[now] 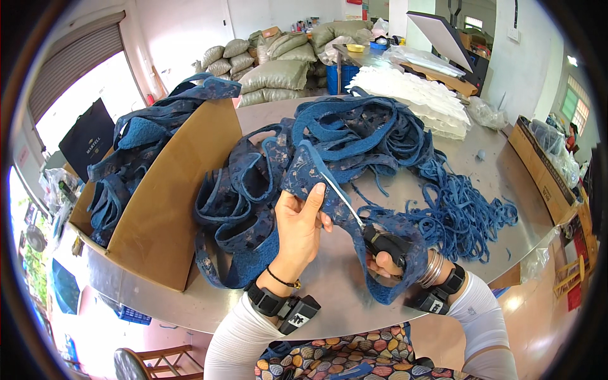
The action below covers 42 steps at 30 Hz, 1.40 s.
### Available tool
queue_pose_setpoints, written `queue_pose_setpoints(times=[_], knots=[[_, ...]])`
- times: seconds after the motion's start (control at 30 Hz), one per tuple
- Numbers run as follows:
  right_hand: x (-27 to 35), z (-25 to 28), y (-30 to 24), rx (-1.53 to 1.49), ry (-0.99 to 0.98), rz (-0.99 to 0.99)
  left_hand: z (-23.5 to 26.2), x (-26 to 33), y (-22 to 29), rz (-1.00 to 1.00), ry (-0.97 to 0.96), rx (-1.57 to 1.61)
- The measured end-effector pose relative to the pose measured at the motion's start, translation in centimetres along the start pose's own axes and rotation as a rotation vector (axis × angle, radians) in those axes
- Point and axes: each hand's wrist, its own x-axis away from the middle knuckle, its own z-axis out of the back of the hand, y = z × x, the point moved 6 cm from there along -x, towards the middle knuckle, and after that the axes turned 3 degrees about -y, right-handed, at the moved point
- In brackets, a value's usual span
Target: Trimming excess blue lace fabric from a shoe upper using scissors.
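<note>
My left hand [299,225] pinches a dark blue patterned fabric strip [306,174] between thumb and fingers. In my right hand [384,266] are scissors [387,244] with black handles, their pale blade lying along the strip's edge and pointing up to the left. Part of the strip drapes over and around my right hand and hides some of its fingers. Beyond both hands lies a large tangled pile of wider blue strips [373,117], with more loops just left of my left hand. A heap of thin blue trimmings [465,218] sits to the right.
A cardboard box [190,171] stuffed with blue strips stands on the metal table [329,291] at left, beside a dark bag [90,136]. White stacked sheets [418,101] lie at the back. A long carton [541,168] borders the right edge. Full sacks [272,75] are piled behind.
</note>
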Motion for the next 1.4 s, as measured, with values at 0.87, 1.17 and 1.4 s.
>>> queue_pose_setpoints(times=[0.87, 1.17, 1.4], knots=[[-0.4, 0.2, 1.1, 0.120, 0.064, -0.006, -0.5, 0.4, -0.8, 0.023, -0.033, -0.026], [-0.7, -0.7, 0.3, -0.023, 0.025, 0.051, -0.5, 0.5, -1.1, 0.185, -0.035, 0.219], [-1.2, -0.8, 1.2, -0.106, -0.053, 0.077, 0.6, -0.4, -1.7, 0.280, -0.041, 0.462]])
